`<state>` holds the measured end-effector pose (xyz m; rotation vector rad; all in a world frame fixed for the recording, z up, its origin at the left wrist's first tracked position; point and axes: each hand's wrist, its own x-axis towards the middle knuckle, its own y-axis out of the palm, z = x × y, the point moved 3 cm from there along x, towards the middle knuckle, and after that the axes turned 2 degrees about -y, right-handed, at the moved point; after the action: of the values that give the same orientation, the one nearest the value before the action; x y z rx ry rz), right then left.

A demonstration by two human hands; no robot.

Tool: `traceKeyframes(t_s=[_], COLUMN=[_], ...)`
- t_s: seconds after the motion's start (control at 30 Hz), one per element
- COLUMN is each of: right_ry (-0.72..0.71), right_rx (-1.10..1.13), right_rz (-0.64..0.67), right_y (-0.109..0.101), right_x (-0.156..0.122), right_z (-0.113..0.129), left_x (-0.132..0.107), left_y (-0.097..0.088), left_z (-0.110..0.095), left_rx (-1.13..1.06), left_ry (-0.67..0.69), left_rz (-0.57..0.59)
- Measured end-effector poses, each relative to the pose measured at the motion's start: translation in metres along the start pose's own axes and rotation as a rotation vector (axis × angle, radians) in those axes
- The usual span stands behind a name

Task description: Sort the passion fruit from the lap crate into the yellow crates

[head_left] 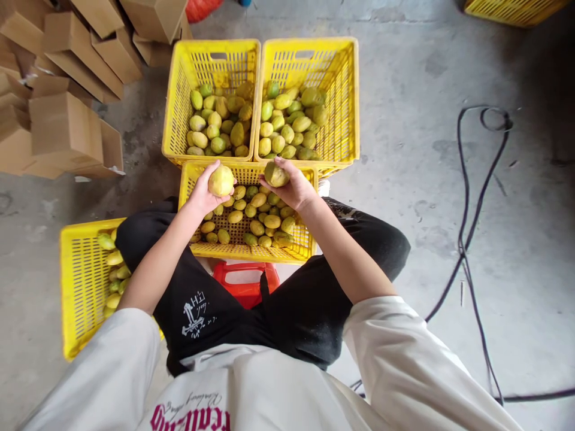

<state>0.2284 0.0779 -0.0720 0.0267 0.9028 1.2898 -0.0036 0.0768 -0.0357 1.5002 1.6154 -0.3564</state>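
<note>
The head view looks steeply down over lap [299,305] and floor [404,161].

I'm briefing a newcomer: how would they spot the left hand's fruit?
Find the yellow crate between the person's knees. Above its left side, the left hand holds the fruit. It's yellower than the greenish fruit in the right hand.

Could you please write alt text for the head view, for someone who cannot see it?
The left hand holds a yellow fruit and the right hand a greener fruit, above a yellow crate of similar fruit. Two more fruit crates stand just beyond, another crate by the left leg; cardboard boxes sit upper left.
</note>
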Motion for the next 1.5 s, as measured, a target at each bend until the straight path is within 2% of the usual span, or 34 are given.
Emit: traceKeyframes(t_s=[0.23, 0.4, 0.57, 0.77, 0.97, 1.13, 1.3, 1.5], right_ry=[0.070, 0.077, 0.078, 0.067, 0.084, 0.080, 0.080, 0.068], right_rx=[0.013, -0.006, -0.034, -0.010, -0.016, -0.012, -0.023, -0.040], right_rz=[-0.022, -0.065, -0.031, -0.030, -0.036, -0.040, -0.041, -0.043], right_y=[0.000, 0.002, 0.005, 0.004, 0.003, 0.003, 0.001, 0.001], right_x=[0.000, -0.005, -0.009, -0.006, -0.005, -0.004, -0.003, -0.005], right_z=[-0.003, 0.004, 0.006, 0.001, -0.001, -0.001, -0.002, 0.000], left_x=[-0.006, -0.009, -0.010, -0.013, -0.014, -0.013, -0.014, -0.009], left_y=[0.005, 0.006, 0.005, 0.009, 0.011, 0.007, 0.010, 0.011], left_z=[0.009, 0.004, 0.000, 0.008, 0.013, 0.013, 0.016, 0.011], left_rx=[-0.112, -0.146, -0.089, -0.023, -0.036, -0.014, -0.038, -0.047], left_ry=[-0.074, -0.045, -0.025, -0.031, -0.069, -0.039, -0.049, 0.024], left_rz=[0.018, 0.068, 0.140, 0.130, 0.219, 0.190, 0.241, 0.149])
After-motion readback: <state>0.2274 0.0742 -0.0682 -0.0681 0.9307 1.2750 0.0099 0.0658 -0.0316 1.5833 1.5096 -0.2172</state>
